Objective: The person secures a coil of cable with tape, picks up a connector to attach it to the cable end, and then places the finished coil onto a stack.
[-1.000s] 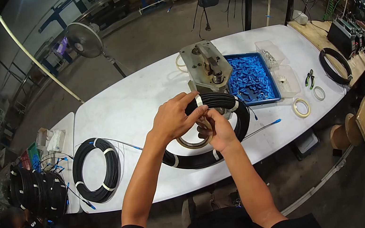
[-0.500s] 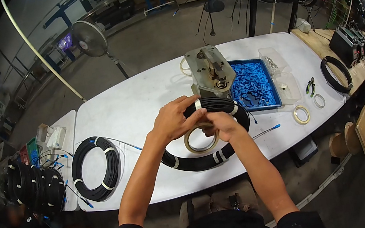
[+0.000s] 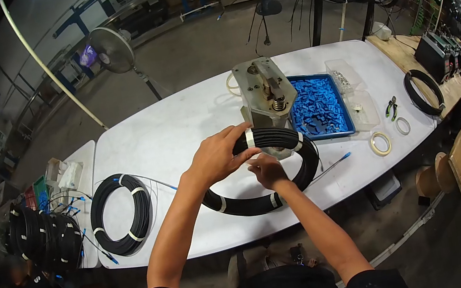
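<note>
A coil of black cable (image 3: pixel 246 206) is tilted up off the white table, bound at several spots with pale tape. My left hand (image 3: pixel 217 157) grips its upper left part, thumb and fingers around the strands beside a tape band. Inside the ring, close under the left thumb, is my right hand (image 3: pixel 269 172), its fingers curled; what they hold is hidden. A pale object (image 3: pixel 277 152), only partly visible, shows behind the coil near the right hand. One cable end with a blue connector (image 3: pixel 346 156) sticks out to the right.
A metal press-like device (image 3: pixel 266 91) stands behind the coil, beside a blue tray (image 3: pixel 353 124) of small blue parts. Tape rolls (image 3: pixel 381 144) and green-handled pliers (image 3: pixel 392 109) lie at right. Another cable coil (image 3: pixel 144 209) lies left. Co-workers sit at both sides.
The tape roll that showed inside the ring beneath my hands is no longer visible there. My right hand has shifted slightly left and down; my left hand keeps its grip on the coil.
</note>
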The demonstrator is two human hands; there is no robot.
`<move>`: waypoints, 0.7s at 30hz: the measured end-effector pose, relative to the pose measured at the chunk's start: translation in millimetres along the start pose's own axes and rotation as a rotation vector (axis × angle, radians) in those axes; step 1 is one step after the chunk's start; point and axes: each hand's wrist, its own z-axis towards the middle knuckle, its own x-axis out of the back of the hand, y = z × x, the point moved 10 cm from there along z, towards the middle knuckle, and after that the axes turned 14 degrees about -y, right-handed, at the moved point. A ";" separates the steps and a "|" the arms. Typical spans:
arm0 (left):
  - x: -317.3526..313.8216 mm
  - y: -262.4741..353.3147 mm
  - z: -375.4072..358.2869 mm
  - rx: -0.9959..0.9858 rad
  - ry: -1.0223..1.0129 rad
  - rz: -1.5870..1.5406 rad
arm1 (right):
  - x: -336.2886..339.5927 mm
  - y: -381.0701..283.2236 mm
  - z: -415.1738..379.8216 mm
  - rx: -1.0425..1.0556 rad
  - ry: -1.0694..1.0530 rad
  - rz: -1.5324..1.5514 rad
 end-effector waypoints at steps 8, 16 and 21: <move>3.7 -21.0 -23.2 0.066 0.037 -0.063 | -57.9 -2.6 15.3 -0.026 -0.129 0.200; 5.0 -17.5 -24.2 0.042 0.055 -0.038 | -112.7 -8.7 -2.3 -0.143 -0.434 -0.211; 4.3 -12.6 -28.5 0.025 0.060 -0.036 | -104.5 -7.9 -7.8 -0.118 -0.364 -0.206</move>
